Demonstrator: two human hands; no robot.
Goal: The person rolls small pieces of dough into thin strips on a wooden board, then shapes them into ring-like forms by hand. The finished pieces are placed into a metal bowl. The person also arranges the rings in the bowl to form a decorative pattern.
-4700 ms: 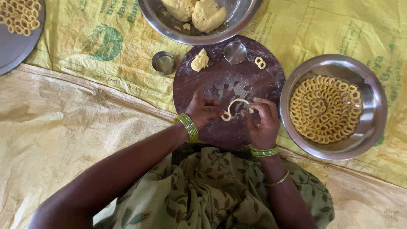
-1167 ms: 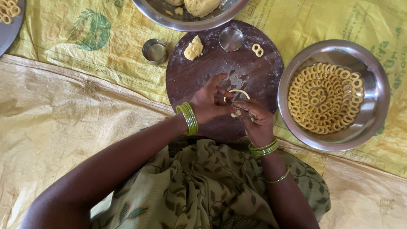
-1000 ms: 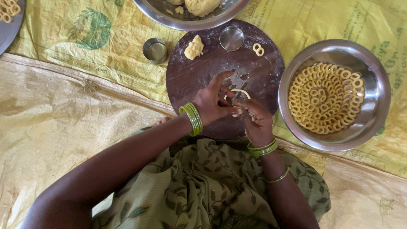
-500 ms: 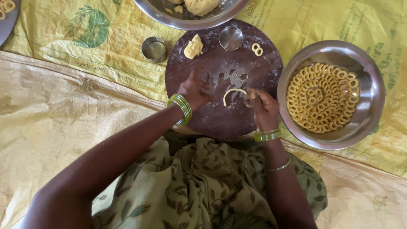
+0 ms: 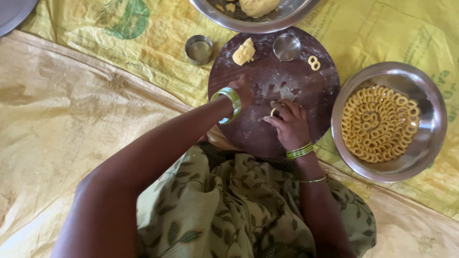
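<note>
My right hand (image 5: 288, 125) lies on the round dark wooden board (image 5: 311, 98), its fingertips pinched on a thin yellow dough strip (image 5: 273, 112) of which only a small end shows. My left hand (image 5: 243, 89), with a green bangle at the wrist, rests on the board's left part, just below a lump of yellow dough (image 5: 244, 51). Its fingers are folded out of sight, so I cannot tell if it holds anything. A small double dough ring (image 5: 313, 62) lies at the board's far right.
A steel bowl (image 5: 432, 102) filled with several dough rings stands to the right. A larger steel bowl (image 5: 224, 18) with dough is beyond the board. One small steel cup (image 5: 287, 46) stands on the board, another (image 5: 198, 49) left of it. Yellow sheets cover the floor.
The curved dough strip that lay open between both hands is now mostly hidden under my right fingers. My left hand has let go and moved left and up the board, towards the dough lump.
</note>
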